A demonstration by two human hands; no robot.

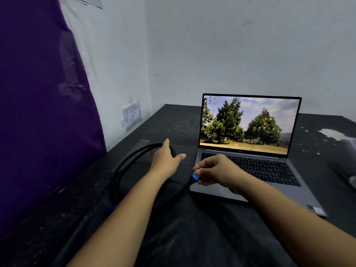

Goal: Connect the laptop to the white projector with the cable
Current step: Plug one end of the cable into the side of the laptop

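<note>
Right hand (215,171), centre of the frame: fingertips (198,168) pinched together on the blue plug (195,177) of the black cable (123,170), held just beside the left edge of the laptop (248,151), over its front left corner. Plug's long axis running lower left to upper right, cable end toward the lower left; metal tip hidden by the fingers, so facing cannot be told for certain.

Left hand (165,160), just left of centre: fingers spread and apart, thumb out to the right, forefinger stretched up over the far curve of the cable; whether touching it cannot be told.

Cable lying in a loose oval coil on the dark table (192,237), left of the laptop, long axis running from the lower left to the upper right. A second bit of blue (112,208) showing at the coil's near left end, beside the forearm.

Laptop open, grey, screen facing the camera with a picture of trees and rows of small icons; lettering under the screen too small to read. Small stickers on its front right corner, unreadable.

Upper left: purple cloth (38,112) hanging against the white wall (231,45). Beside it, low on the wall, a paper note (132,115) reading "TITIK" by hand; second line blurred.
</note>
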